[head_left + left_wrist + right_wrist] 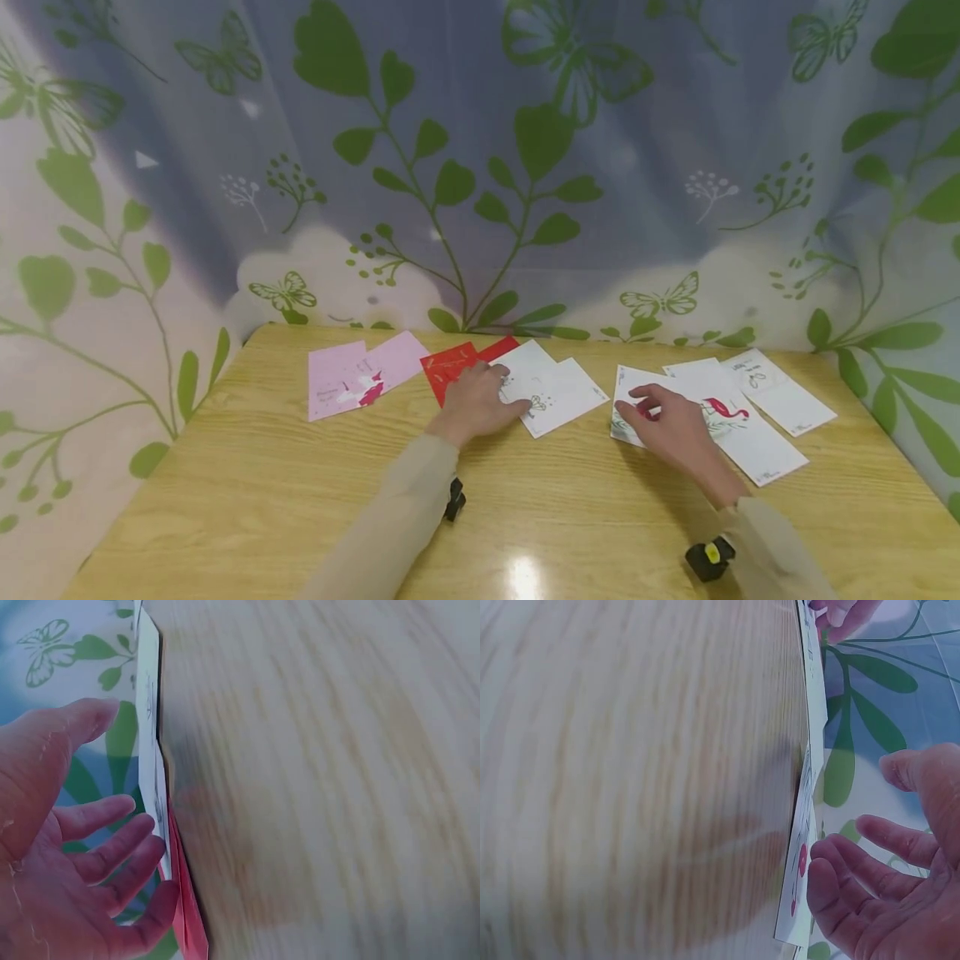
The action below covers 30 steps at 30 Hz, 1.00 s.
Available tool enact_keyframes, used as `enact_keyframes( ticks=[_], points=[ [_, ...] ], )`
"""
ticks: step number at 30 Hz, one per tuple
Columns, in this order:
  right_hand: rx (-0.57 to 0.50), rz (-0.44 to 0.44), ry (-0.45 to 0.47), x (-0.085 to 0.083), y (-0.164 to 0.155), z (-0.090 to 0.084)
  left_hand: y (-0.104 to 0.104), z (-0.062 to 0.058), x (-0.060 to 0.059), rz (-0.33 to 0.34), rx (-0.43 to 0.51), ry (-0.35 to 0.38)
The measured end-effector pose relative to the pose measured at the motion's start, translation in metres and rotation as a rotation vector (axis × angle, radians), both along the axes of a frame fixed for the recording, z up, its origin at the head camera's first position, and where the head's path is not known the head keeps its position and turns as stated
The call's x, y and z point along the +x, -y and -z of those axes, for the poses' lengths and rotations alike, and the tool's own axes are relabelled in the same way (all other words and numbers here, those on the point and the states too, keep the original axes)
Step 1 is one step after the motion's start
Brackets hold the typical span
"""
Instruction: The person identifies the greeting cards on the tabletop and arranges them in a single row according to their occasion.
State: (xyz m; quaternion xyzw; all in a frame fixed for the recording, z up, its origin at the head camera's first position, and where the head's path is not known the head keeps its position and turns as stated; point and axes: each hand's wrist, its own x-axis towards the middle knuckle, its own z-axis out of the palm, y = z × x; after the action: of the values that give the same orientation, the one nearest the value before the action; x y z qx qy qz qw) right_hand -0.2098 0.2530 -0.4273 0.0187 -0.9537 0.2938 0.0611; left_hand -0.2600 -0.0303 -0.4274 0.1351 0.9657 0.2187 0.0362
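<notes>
My left hand [478, 404] hovers over the place where the red cards [444, 367] meet the white cards [573, 404] with a small line drawing. In the left wrist view its fingers [112, 855] are spread and loosely bent, with the fingertips close to the card edges. Nothing is gripped there. Over the left part of the white cards with red flamingos [761, 446] is my right hand [675, 429], which hides part of the print. Its fingers [885, 877] are relaxed and apart from the thumb in the right wrist view, and the palm holds nothing.
Two overlapping pink cards [330, 387] lie at the left of the wooden table [262, 517]. Toward the right edge is another white card [795, 404] with a small drawing. A leaf-and-butterfly curtain [480, 167] hangs along the back and sides.
</notes>
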Motion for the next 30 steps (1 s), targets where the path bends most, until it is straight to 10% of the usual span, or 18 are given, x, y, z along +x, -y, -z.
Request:
enact_keyframes(
  ticks=[16,30],
  points=[
    [0.01,0.004,0.034,0.001,-0.001,0.001,-0.017,0.007,-0.004,-0.033,-0.097,0.029],
    [-0.001,-0.003,0.046,-0.002,-0.002,0.004,0.001,0.008,-0.008,-0.012,0.427,0.074]
  ],
)
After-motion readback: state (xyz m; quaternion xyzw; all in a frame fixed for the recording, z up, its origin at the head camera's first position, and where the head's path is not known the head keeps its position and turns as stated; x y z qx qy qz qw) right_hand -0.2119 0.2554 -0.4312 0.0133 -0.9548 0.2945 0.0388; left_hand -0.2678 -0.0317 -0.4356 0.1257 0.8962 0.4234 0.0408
